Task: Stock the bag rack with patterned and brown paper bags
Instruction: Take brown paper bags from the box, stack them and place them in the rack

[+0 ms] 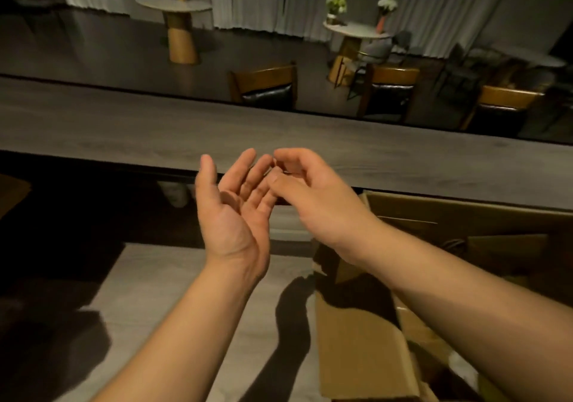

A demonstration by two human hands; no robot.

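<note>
My left hand (232, 206) is held palm up in front of me, fingers spread, holding nothing. My right hand (310, 194) hovers beside it with curled fingers touching the left fingertips; nothing shows in it. Both hang over the near edge of a long grey wooden counter (124, 129). At the lower right an open cardboard box (356, 339) stands on the floor, with brown paper bags (502, 249) inside it, one showing a twisted handle. No bag rack and no patterned bags are in view.
Beyond the counter stand wooden chairs (263, 82) with dark seats and two round pedestal tables (183, 29), one with potted plants (336, 6). White curtains hang at the back. Pale floor (173, 293) lies below my arms, dark shadow at the left.
</note>
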